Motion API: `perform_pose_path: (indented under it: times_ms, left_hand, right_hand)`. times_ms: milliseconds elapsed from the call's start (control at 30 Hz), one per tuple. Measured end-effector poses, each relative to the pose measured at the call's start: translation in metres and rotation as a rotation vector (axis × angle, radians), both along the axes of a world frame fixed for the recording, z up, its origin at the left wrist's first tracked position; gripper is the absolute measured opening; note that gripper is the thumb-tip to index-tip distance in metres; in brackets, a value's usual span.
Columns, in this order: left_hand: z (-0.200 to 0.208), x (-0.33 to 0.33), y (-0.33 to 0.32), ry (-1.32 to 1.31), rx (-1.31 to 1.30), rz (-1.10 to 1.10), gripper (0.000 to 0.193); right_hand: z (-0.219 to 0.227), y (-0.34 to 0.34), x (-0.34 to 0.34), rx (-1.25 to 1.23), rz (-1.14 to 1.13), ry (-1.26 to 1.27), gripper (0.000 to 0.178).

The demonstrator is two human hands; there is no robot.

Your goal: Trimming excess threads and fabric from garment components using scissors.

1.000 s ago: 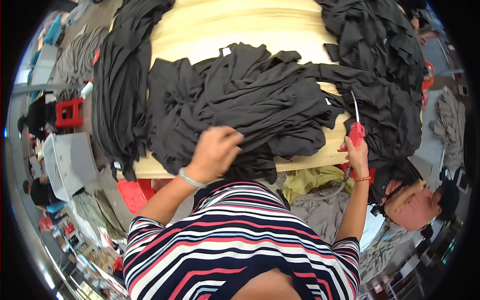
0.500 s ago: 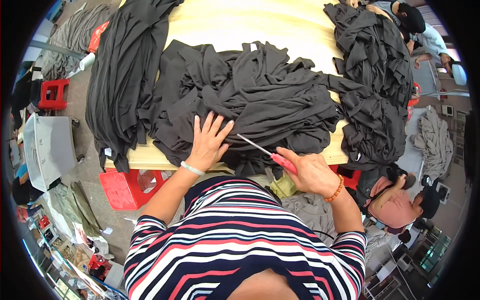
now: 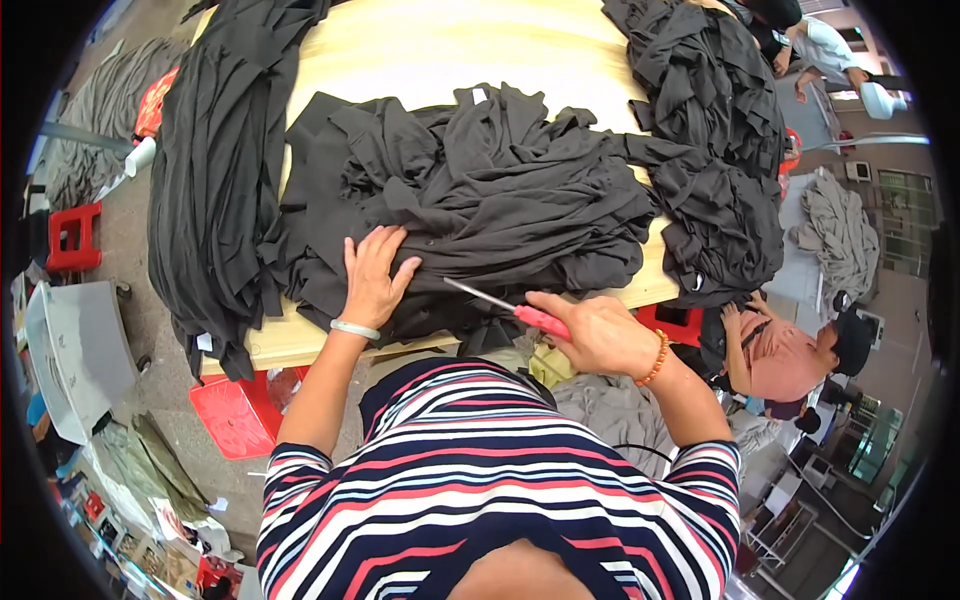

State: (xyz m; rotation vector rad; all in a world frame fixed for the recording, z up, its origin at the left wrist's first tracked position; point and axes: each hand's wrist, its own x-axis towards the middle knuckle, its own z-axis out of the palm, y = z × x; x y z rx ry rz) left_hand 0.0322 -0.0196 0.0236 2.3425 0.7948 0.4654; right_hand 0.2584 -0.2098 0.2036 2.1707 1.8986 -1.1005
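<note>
— Head view: what are the hands doing?

— The left hand [image 3: 372, 275] lies flat, fingers spread, on the near edge of the black garment pile [image 3: 480, 200] in the middle of the worktop [image 3: 440, 50]. Its grip is apart — pressing on the cloth, closed on nothing. A pale bangle [image 3: 355, 328] sits on that wrist.

— And the right?

— The right hand [image 3: 598, 335] has its grip clamped on the red handle of a pair of scissors [image 3: 505, 308]. The thin metal blades point away from it toward the left hand, and their tips reach the pile's near edge, just beside the left thumb. An orange bead bracelet [image 3: 655, 358] is on that wrist.

— Where is the pile against the rest?

— It covers the near half of the pale wooden worktop. Left of the pile a long black stack [image 3: 215, 170] hangs over the worktop's edge; right of it a second black heap [image 3: 715, 140] drapes over the far corner and side.

— Anything beyond the worktop?

— A red crate [image 3: 235, 420] on the floor below the pile's left end, a red stool [image 3: 72, 238] farther left, and a seated person in a pink top [image 3: 785, 360] to the right of the pile, below the worktop's edge. The wearer's striped shirt [image 3: 500, 480] fills the bottom.
</note>
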Motion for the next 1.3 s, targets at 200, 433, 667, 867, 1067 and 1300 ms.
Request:
perform_pose_path:
  times_ms: [200,433,667,867,1067,1300]
  left_hand:
    - [0.087,0.020,0.006,-0.141,0.044,-0.467,0.028]
    - [0.075,0.020,-0.054,0.045,-0.972,-0.365,0.033]
    - [0.050,0.052,-0.065,-0.272,-1.410,0.340,0.027]
    - [0.044,0.060,-0.046,-0.467,-1.660,0.515,0.021]
    - [0.015,0.052,-0.039,-0.558,-1.612,0.278,0.019]
    - [-0.015,0.043,-0.030,-0.593,-1.619,0.196,0.011]
  right_hand:
    - [-0.055,0.008,0.038,0.299,-0.541,0.039,0.066]
    - [-0.095,-0.022,0.063,0.363,-0.595,-0.195,0.018]
    - [-0.068,-0.067,0.064,0.338,-0.648,-0.060,0.022]
    - [-0.032,-0.079,0.038,0.293,-0.514,-0.114,0.019]
    - [-0.012,-0.071,0.014,-0.006,-0.300,0.008,0.025]
    - [-0.036,-0.020,-0.004,0.203,-0.176,-0.050,0.024]
